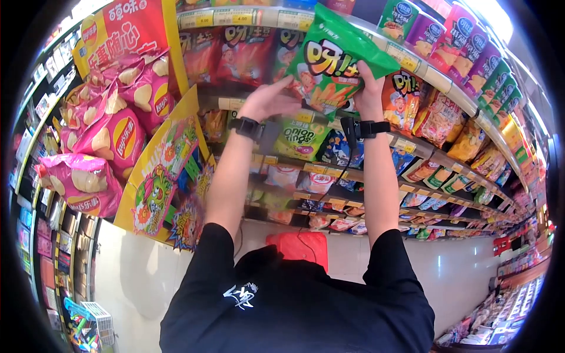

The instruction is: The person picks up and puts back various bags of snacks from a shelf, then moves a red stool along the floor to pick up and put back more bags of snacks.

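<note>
A green snack bag [331, 56] with a picture of fries on its front is raised before the shelves, tilted. My right hand [369, 97] grips its right side, thumb on the front. My left hand [272, 101] is at the bag's left edge, palm turned toward it and fingers stretched out. Behind the bag stand red snack bags [244, 57] of a similar design, and an orange one [401, 101] is right of my right hand. Below the green bag, a light green onion rings bag [300, 139] sits on the lower shelf.
A yellow cardboard display [154, 203] with pink chip bags [120, 138] stands close on my left. Chip canisters [453, 36] line the upper right shelf behind its price rail [426, 69]. A red stool [307, 246] is on the floor below my arms.
</note>
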Motion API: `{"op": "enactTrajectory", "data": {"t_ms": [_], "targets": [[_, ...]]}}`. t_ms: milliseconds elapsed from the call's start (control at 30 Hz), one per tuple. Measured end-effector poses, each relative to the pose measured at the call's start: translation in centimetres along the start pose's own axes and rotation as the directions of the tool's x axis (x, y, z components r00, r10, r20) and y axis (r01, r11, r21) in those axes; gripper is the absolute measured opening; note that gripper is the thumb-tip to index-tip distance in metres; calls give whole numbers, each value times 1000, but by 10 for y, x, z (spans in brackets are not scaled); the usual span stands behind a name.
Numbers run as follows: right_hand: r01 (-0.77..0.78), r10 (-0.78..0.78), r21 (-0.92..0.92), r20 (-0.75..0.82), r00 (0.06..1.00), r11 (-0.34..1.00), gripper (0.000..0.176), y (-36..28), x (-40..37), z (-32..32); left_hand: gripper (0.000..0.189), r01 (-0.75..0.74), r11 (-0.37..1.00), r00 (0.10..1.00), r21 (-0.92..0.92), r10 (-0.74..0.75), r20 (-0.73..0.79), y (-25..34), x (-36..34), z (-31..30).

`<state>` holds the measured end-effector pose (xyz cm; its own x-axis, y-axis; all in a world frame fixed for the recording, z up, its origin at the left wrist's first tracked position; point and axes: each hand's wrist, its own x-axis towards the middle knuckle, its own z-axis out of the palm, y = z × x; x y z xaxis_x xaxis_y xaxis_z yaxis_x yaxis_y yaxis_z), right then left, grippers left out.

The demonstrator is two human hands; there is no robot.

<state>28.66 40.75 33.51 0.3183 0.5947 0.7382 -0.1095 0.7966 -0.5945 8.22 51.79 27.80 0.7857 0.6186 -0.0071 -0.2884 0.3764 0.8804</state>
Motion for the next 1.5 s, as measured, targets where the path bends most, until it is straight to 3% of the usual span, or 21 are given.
{"op": "enactTrajectory", "data": {"t_ms": [200, 267, 333, 433, 467, 500, 600, 700, 733, 767, 800, 833, 867, 933, 967, 1067, 1100, 1167, 1300, 1400, 1500], "targets": [[-26, 52, 163, -156, 986, 986, 28, 12, -8, 1, 57, -105, 971, 989, 214, 125, -82, 5, -22, -11], [-79, 109, 169, -177, 978, 982, 29, 11, -19, 7, 57, -170, 920, 963, 354, 232, -140, 1, -38, -11], [-194, 232, 187, -214, 949, 963, 31, 11, -29, 19, 58, -159, 886, 965, 435, 233, -121, -3, -56, -18], [-396, 448, 238, -234, 863, 887, 31, 11, -39, 35, 55, -145, 871, 968, 470, 222, -113, -14, -87, -24], [-367, 410, 202, -247, 878, 908, 30, 22, -36, 33, 54, -158, 876, 968, 457, 229, -104, -17, -94, -27], [-316, 311, 7, -210, 927, 949, 26, 41, -35, 18, 55, -187, 871, 966, 454, 246, -74, -21, -99, -31], [-444, 463, 129, -237, 854, 887, 23, 45, -28, 34, 56, -212, 835, 955, 508, 287, -72, -26, -100, -43], [-332, 314, -23, -274, 909, 943, 26, 48, -7, 51, 46, -117, 782, 941, 612, 284, -182, -2, -93, -27], [-292, 265, -67, -269, 926, 954, 27, 48, 4, 53, 45, -245, 662, 896, 709, 434, -96, -5, -72, -40], [-252, 223, -76, -271, 936, 965, 29, 45, 14, 58, 45, -270, 556, 859, 786, 508, -65, -6, -53, -51], [-229, 192, -101, -288, 938, 968, 29, 51, 27, 53, 46, -283, 442, 817, 851, 576, -28, -2, -39, -53], [-162, 124, -127, -264, 957, 979, 28, 52, 37, 53, 49, -196, 319, 781, 927, 623, -49, 6, -31, -47], [-96, 59, -149, -234, 970, 984, 28, 52, 45, 53, 47, -185, 324, 789, 928, 612, -56, 13, -26, -39], [-142, 97, -192, -224, 970, 971, 26, 50, 58, 48, 44, -202, 221, 769, 954, 639, 15, 16, -5, -39], [-160, 116, -166, -247, 962, 973, 27, 49, 59, 48, 42, -206, 228, 775, 952, 632, 16, 16, 1, -38], [53, -111, -252, -223, 968, 966, 28, 66, 64, 35, 39, -230, 247, 770, 941, 637, 21, 14, 13, -36], [102, -222, -411, -255, 941, 906, 30, 78, 67, 26, 39, -244, 253, 754, 936, 657, 19, 6, 24, -44], [168, -278, -429, -208, 938, 888, 30, 80, 67, 25, 39, -267, 257, 724, 929, 690, 17, 0, 31, -49], [277, -376, -449, -149, 914, 850, 32, 91, 74, 16, 43, -265, 257, 772, 929, 635, 44, 7, 37, -52], [151, -200, -244, -194, 960, 958, 35, 78, 62, 30, 53, -252, 242, 781, 937, 622, 50, 9, 40, -51], [217, -283, -347, -153, 947, 912, 44, 86, 59, 17, 54, -246, 194, 792, 950, 605, 82, 8, 30, -47]]}}
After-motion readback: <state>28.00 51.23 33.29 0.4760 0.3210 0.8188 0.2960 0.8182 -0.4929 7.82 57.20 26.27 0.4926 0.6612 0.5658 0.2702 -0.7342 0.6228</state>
